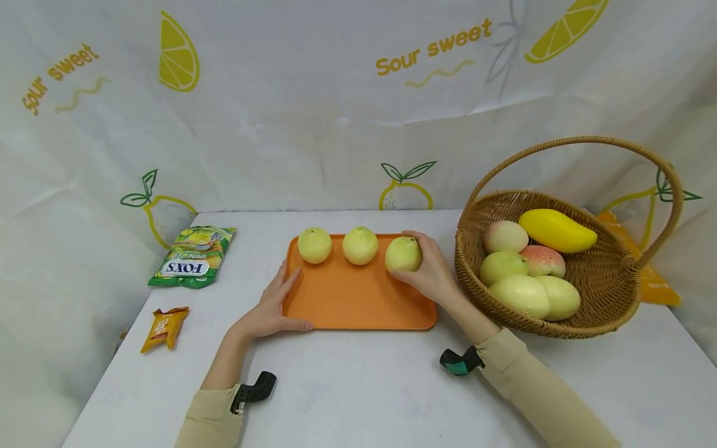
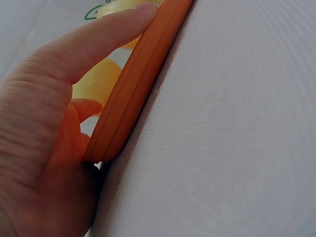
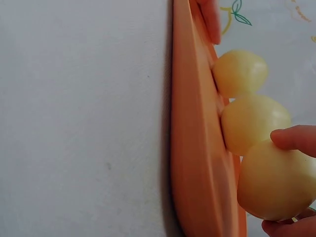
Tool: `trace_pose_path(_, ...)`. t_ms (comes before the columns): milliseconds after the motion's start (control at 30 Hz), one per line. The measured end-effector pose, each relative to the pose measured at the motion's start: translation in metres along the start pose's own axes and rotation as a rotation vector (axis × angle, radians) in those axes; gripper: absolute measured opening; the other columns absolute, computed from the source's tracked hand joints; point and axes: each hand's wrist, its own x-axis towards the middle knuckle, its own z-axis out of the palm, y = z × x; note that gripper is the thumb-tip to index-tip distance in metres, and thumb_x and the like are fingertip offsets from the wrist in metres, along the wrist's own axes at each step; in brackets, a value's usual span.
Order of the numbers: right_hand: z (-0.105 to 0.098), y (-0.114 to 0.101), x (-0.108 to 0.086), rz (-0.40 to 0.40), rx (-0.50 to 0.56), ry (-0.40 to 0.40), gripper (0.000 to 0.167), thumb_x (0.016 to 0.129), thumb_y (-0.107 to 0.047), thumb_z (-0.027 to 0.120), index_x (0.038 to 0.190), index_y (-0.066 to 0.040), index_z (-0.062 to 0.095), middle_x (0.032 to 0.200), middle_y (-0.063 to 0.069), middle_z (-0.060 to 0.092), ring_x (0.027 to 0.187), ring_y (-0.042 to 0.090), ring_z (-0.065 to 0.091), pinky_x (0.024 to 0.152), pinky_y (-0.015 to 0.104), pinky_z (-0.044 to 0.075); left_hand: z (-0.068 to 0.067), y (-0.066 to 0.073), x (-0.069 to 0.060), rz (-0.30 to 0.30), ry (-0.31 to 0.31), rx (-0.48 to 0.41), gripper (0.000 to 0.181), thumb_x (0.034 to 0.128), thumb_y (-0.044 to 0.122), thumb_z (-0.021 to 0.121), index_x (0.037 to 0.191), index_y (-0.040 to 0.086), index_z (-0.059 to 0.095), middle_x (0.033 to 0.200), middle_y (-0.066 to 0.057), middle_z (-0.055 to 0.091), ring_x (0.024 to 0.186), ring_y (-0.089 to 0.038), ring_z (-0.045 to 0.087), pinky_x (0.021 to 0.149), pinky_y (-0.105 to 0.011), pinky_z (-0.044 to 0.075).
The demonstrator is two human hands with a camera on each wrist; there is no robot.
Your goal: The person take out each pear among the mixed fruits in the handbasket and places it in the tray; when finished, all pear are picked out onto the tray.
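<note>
An orange tray (image 1: 358, 305) lies on the white table with two pale green round fruits, one at its back left (image 1: 315, 246) and one at its back middle (image 1: 360, 245). At the back right corner my right hand (image 1: 431, 270) grips a third such fruit (image 1: 402, 254) between thumb and fingers; the right wrist view shows this fruit (image 3: 274, 180) beside the other two. My left hand (image 1: 271, 309) rests around the tray's left end, thumb along the front edge and fingers at the left rim. In the left wrist view the thumb of the left hand (image 2: 44, 98) touches the tray's rim (image 2: 133, 89).
A wicker basket (image 1: 607, 305) with a tall handle stands at the right, holding a yellow mango (image 1: 557, 230), peaches and several pale green fruits. An orange packet (image 1: 658, 286) lies behind it. At the left are a green candy bag (image 1: 193, 256) and a small orange packet (image 1: 165, 330).
</note>
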Motion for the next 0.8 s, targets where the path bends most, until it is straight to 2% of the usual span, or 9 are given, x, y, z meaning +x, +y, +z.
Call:
trace_pose_path(367, 0.007, 0.008, 0.009, 0.037, 0.004, 0.028, 0.083, 0.075, -0.013, 0.083, 0.144, -0.006, 0.038, 0.140, 0.021, 0.044, 0.125, 0.037, 0.043, 0.101, 0.056, 0.036, 0.000, -0.001, 0.001, 0.001, 0.001, 0.006, 0.116, 0.0712, 0.045, 0.085, 0.158, 0.018, 0.012, 0.162, -0.007, -0.018, 0.146, -0.040, -0.009, 0.109, -0.069, 0.005)
trace_pose_path(800, 0.013, 0.013, 0.020, 0.046, 0.013, 0.055, 0.081, 0.077, -0.014, 0.082, 0.145, -0.008, 0.038, 0.142, 0.018, 0.043, 0.127, 0.037, 0.040, 0.101, 0.056, 0.035, 0.000, -0.001, 0.000, 0.001, 0.002, 0.007, 0.117, 0.0715, 0.046, 0.084, 0.158, 0.018, 0.012, 0.161, -0.008, -0.019, 0.146, -0.040, -0.009, 0.109, -0.069, 0.004)
